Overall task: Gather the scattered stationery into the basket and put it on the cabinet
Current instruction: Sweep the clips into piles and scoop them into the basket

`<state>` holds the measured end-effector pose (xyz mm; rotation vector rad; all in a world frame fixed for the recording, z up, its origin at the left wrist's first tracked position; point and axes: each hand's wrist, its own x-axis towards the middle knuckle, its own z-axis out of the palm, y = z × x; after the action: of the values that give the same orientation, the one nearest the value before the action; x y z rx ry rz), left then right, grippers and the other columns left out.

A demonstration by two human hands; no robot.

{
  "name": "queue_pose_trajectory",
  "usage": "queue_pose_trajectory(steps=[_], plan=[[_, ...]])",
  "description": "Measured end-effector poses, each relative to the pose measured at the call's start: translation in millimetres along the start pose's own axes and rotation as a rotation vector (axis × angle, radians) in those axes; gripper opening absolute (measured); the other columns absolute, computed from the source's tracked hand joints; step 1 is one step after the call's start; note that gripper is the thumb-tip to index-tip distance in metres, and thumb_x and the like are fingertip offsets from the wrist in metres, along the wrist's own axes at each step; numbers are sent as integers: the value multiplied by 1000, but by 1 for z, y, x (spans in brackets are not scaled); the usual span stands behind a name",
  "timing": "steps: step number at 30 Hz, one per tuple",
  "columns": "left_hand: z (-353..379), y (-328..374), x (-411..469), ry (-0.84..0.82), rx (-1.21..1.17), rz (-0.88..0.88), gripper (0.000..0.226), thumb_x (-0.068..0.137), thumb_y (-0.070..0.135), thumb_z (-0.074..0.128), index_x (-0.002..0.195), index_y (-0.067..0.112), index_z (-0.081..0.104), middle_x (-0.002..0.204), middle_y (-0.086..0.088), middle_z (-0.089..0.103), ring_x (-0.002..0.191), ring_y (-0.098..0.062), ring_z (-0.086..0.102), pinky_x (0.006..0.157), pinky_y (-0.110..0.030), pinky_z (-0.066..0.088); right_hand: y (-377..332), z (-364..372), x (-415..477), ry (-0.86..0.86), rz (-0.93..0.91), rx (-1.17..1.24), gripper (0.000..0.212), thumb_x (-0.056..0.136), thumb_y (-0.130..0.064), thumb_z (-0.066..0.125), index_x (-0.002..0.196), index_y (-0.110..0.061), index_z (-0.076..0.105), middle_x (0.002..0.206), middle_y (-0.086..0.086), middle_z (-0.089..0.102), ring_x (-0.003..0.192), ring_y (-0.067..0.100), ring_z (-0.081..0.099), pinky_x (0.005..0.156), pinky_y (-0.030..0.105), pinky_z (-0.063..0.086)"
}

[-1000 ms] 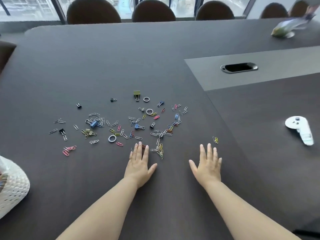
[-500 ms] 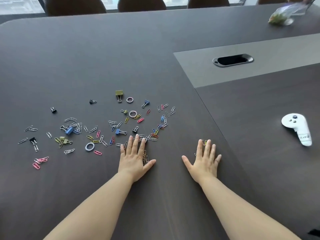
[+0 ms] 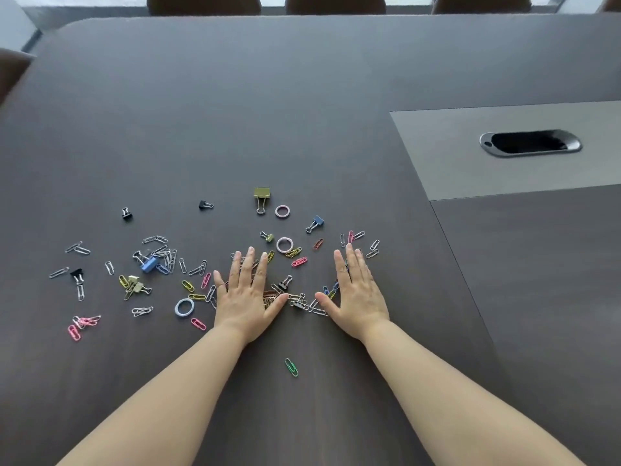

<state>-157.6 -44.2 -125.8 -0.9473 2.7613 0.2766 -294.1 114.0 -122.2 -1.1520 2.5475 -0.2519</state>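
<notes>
Both palms flat and spread wide, left hand [image 3: 247, 290] and right hand [image 3: 356, 290] bracket the paper clips [image 3: 299, 299] — sweep inward toward six o'clock, fingers low against the worktop [image 3: 302, 112] so nothing slips under.

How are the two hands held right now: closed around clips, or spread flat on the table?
Spread flat. The left hand and right hand lie palm down, fingers extended, on the table, with clips bunched between the thumbs.
</notes>
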Motion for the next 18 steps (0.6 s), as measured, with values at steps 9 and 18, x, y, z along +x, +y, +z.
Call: queue_pose_trajectory(steps=[9, 18], plan=[[-11, -27, 33, 69, -29, -26, 74, 90, 60, 28, 148, 22, 0, 157, -1, -7, 142, -20, -14, 113, -52, -3, 27, -18, 67, 57, 289, -37, 78, 90, -62, 24, 148, -17, -2, 157, 9, -8, 145, 27, -10, 117, 46, -2], [-4, -33, 26, 159, -141, 31, 79, 78, 60, 15, 135, 15, 43, 149, -5, 32, 141, -22, 21, 114, -44, 13, -25, -12, 60, -14, -255, 186, 62, 94, -51, 33, 147, -20, 20, 157, -6, 13, 144, 9, 7, 119, 28, 9]])
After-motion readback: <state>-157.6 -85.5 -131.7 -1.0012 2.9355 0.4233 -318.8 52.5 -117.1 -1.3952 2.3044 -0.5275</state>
